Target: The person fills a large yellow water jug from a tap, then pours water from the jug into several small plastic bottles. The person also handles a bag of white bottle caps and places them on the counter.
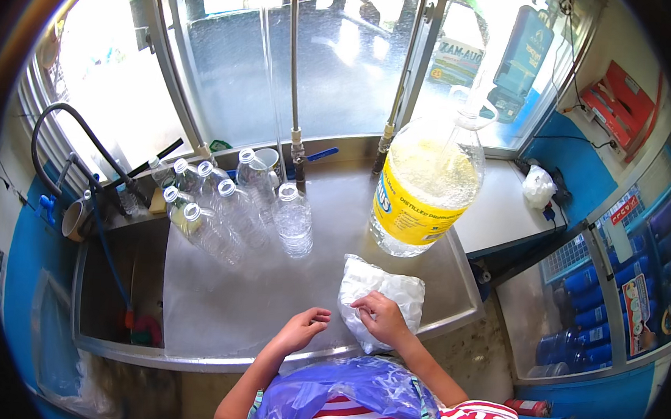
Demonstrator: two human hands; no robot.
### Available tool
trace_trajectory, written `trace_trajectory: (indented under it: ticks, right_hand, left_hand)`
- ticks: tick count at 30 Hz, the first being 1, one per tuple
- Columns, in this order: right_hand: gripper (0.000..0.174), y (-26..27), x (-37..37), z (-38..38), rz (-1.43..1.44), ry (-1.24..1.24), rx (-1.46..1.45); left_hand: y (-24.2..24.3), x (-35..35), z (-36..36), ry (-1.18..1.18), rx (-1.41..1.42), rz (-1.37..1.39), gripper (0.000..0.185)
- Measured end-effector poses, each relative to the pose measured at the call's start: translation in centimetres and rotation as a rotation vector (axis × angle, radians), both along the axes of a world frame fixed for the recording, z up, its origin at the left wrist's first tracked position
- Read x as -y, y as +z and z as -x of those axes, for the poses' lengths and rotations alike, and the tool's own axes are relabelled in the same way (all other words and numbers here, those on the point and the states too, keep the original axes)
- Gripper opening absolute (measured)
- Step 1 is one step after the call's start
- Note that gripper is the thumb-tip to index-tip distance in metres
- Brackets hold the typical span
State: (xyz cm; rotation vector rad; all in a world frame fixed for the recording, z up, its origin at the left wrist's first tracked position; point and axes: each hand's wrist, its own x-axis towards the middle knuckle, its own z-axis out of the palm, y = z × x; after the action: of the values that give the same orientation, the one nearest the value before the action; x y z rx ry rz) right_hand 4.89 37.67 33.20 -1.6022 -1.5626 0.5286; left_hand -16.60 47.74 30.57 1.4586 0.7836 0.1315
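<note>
A white plastic bag with small white pieces inside (388, 292) lies at the front of the stainless steel counter (250, 319). On this bag rests my right hand (380, 317), its fingers curled; whether they grip anything is hard to make out. Just left of the bag, my left hand (303, 328) hovers with bent fingers and nothing visible in it. Behind the bag stands a large clear bottle with a yellow label (421, 197), a clear tube running into its neck. A small clear bottle (294, 221) holding liquid stands beside several other uncapped clear plastic bottles (215, 231).
A sink basin (121, 283) with a blue hose is at the left. Metal pipes with a blue-handled valve (322, 154) rise before the window. A mug (267, 159) stands behind the bottles. A white side counter (501, 201) adjoins at the right, bearing a small white plastic bag (538, 187).
</note>
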Motion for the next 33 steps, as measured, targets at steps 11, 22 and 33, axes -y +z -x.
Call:
trace_trajectory:
  ticks: [11, 22, 33]
  right_hand:
    - [0.011, -1.2, -0.3, -0.6, -0.083, 0.014, 0.036]
    - [0.016, -0.1, 1.6, -1.0, -0.135, -0.054, -0.059]
    - [0.014, -0.6, 0.3, -1.1, 0.024, -0.229, -0.707]
  left_hand:
    - [-0.2, -1.4, -0.3, 0.093, 0.048, 0.084, 0.037]
    - [0.1, -1.4, -3.4, -0.018, 0.090, 0.043, 0.038]
    - [0.2, -2.5, -2.7, 0.075, 0.141, -0.063, 0.037]
